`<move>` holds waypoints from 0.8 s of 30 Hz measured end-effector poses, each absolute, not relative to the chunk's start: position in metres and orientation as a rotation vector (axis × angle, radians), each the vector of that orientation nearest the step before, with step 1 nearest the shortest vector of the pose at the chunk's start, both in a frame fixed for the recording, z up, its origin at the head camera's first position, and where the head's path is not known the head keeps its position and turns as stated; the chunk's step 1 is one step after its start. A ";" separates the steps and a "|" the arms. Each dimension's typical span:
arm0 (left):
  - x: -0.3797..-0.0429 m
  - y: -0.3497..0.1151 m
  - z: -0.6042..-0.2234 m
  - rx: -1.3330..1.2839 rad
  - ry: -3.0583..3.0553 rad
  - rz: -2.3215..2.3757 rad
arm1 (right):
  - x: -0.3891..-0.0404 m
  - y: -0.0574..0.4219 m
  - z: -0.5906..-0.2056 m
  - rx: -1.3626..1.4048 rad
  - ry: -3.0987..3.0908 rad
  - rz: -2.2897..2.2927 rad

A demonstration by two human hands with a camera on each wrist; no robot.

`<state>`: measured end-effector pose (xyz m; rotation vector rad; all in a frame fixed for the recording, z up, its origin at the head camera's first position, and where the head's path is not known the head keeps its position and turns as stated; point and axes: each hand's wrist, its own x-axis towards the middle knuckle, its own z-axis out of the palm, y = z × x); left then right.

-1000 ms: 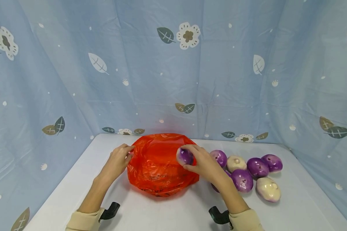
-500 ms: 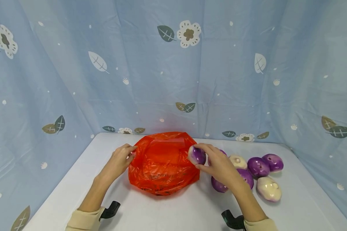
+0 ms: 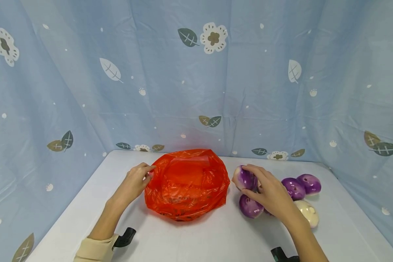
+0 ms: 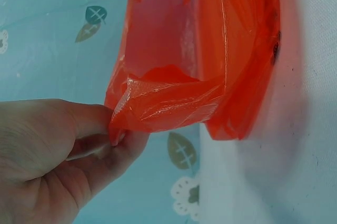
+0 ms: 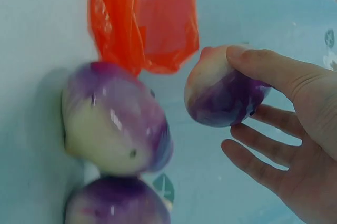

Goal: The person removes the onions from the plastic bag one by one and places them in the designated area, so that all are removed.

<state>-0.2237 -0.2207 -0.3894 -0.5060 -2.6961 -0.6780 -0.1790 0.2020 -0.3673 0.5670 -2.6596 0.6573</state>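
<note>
A crinkled red plastic bag (image 3: 185,189) stands on the white table with its mouth spread. At its left rim, my left hand (image 3: 135,183) pinches the edge of the plastic between thumb and fingers, which the left wrist view shows closely. To the right of the bag, my right hand (image 3: 272,191) grips a glossy purple-and-white turnip (image 3: 243,177) with thumb and fingertips. In the right wrist view that turnip (image 5: 226,89) is held clear of the other turnips (image 5: 116,121). Beneath and beside this hand lie more turnips, some partly hidden by it.
On the table (image 3: 203,243), a near purple turnip (image 3: 250,206) lies just right of the bag. Farther right are two purple ones, including one turnip (image 3: 309,183) at the back, and a pale turnip (image 3: 308,213). A blue patterned curtain (image 3: 170,91) hangs behind.
My right hand has moved right, away from over the bag's right rim, still holding the turnip, and is now over the other turnips. The left hand has barely moved.
</note>
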 end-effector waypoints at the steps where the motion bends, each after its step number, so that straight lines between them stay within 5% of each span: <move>1: -0.224 -0.221 -0.390 -0.504 -2.696 -0.677 | -0.178 0.206 -0.368 0.563 -2.654 0.646; 24: -0.226 -0.223 -0.390 -0.507 -2.682 -0.682 | -0.165 0.268 -0.370 0.442 -2.621 0.614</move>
